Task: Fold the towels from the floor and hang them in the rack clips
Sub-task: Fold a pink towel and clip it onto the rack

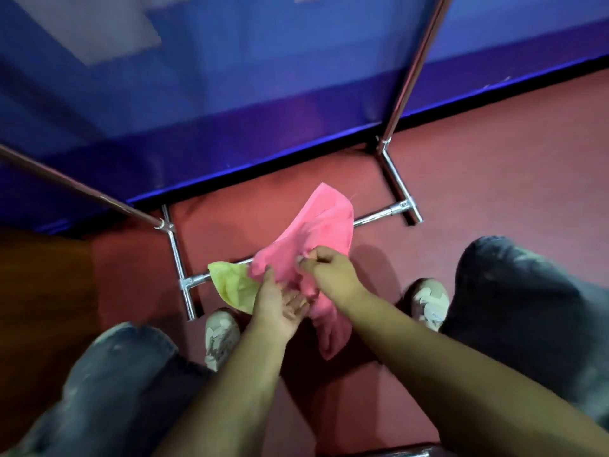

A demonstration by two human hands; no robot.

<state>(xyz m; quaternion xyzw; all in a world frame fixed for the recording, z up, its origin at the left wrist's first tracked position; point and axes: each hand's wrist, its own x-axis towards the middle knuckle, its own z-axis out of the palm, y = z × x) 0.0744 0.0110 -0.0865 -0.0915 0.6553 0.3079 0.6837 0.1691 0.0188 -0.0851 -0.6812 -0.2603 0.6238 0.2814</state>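
Observation:
A pink towel point(319, 232) hangs crumpled between my hands, low above the red floor and in front of the rack's base. My right hand point(333, 275) pinches a fold of it near its middle. My left hand point(280, 305) is turned palm up under the pink cloth, fingers spread and relaxed against it. A yellow-green towel point(230, 285) lies over the rack's lower bar point(375, 217), just left of my left hand. The chrome rack's uprights point(412, 70) rise at right and left; its clips are out of view.
I crouch with knees point(514, 268) and light sneakers point(220, 334) on either side of the towels. A blue wall point(230, 94) with a dark skirting stands right behind the rack. An orange-brown surface point(39, 291) lies at left. Red floor point(494, 176) stretches to the right.

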